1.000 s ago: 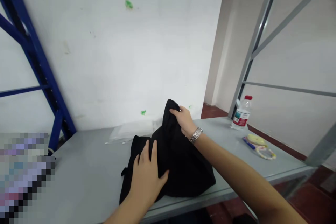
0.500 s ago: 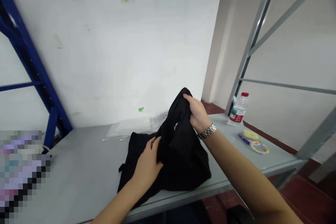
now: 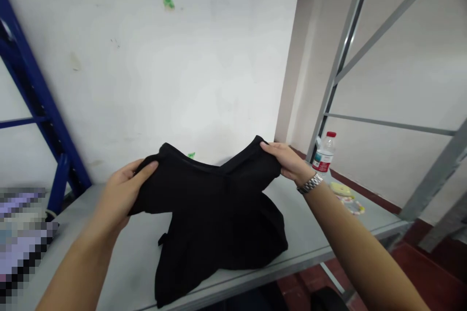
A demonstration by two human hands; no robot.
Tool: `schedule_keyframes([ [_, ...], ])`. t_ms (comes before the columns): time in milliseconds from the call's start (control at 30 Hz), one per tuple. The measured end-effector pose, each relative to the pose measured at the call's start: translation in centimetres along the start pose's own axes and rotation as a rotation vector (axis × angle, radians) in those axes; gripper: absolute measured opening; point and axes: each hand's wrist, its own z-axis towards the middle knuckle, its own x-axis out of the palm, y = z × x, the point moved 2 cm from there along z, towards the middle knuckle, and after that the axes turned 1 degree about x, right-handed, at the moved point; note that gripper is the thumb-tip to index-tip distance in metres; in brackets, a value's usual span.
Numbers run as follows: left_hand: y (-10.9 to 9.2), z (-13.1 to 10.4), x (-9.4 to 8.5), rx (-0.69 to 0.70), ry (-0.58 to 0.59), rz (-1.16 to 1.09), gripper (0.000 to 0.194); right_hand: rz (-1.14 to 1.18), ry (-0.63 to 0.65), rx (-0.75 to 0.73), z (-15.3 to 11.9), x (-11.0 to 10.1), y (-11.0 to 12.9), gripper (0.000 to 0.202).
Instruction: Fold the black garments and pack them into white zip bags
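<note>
Black garment [image 3: 219, 218] spans left hand [image 3: 119, 189] and right hand [image 3: 290, 161], held apart.

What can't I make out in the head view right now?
All in the head view:
- Back of the black garment: hidden by its own front.
- Some fingertips of the left hand and right hand: behind the black garment.
- Fine print on the bottle: too small.
- Pixelated patch: detail blocked out, cut by the left edge.
</note>
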Motion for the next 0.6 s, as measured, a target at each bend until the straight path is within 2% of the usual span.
schedule_keyframes([
  [100, 1.2, 1.6, 0.7, 0.056, -0.058, 0.185, 0.039, 0.168, -0.05, 0.132, -0.1, 0.1, 0.9, 0.015],
  [167, 2.1, 2.4, 1.2, 0.122, -0.022, 0.323, 0.039, 0.254, -0.122, 0.185, -0.2, -0.2, 1.8, 0.016],
  [267, 3.0, 2.1, 1.9, 0.148, 0.114, 0.354, 0.04, 0.343, -0.165, 0.176, -0.6, -0.6, 3.4, 0.028],
  [367, 3.5, 0.2, 3.5, 0.121, 0.333, 0.214, 0.041, 0.463, -0.143, 0.088, -1.4, 0.4, 4.6, 0.032],
  [433, 3.9, -1.6, 5.3, 0.178, 0.517, 0.148, 0.056, 0.537, -0.096, 0.02, -2.0, 2.2, 4.8, 0.025],
  [500, 4.5, -3.5, 7.6, 0.268, 0.622, 0.157, 0.092, 0.548, -0.029, -0.035, -2.4, 4.5, 4.2, 0.02],
  [567, 5.2, -4.9, 9.8, 0.307, 0.604, 0.163, 0.12, 0.496, 0.048, -0.069, -2.5, 6.9, 3.0, 0.031],
  [600, 5.5, -5.3, 10.6, 0.284, 0.549, 0.136, 0.121, 0.441, 0.082, -0.068, -2.3, 7.8, 2.1, 0.04],
])
